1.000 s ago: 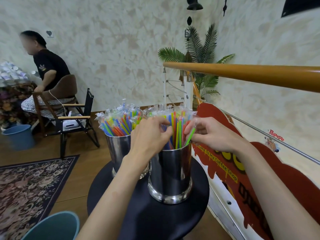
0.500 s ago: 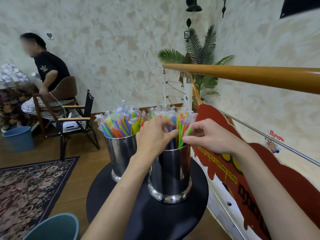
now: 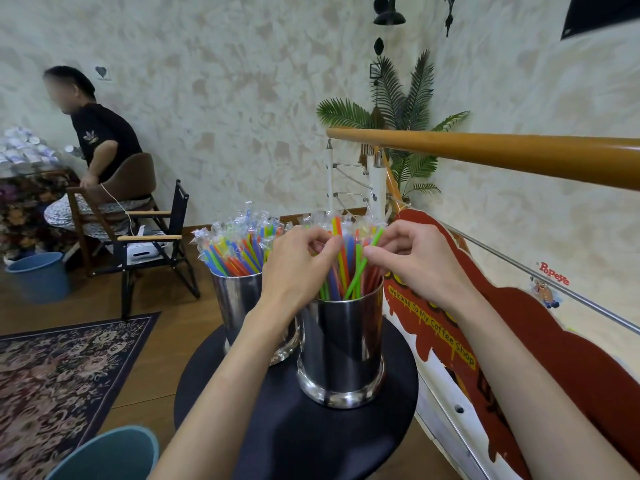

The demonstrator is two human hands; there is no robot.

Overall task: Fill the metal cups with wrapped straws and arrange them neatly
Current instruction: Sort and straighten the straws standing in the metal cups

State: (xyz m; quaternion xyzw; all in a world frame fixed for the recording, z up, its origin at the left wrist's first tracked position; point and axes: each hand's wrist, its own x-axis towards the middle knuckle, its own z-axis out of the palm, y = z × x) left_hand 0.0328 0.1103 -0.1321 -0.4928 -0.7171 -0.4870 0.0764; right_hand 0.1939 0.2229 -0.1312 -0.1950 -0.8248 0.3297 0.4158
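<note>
While both hands work the straws (image 3: 341, 261), two cups stand touching on the round table (image 3: 298, 441).
The near cup (image 3: 341, 348) sits at the table's 1 o'clock, the far cup (image 3: 239, 299) at 11. The left hand (image 3: 298, 265) pinches straw tops with curled fingers; the right hand (image 3: 415, 258) pinches a leaning green straw (image 3: 363, 265).

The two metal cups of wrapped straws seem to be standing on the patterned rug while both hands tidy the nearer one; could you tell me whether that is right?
Not quite. The head view shows both metal cups, the nearer one and the farther one, standing on the round black table, not on the patterned rug. The rest holds: the left hand and right hand are tidying the wrapped straws in the nearer one.
</note>
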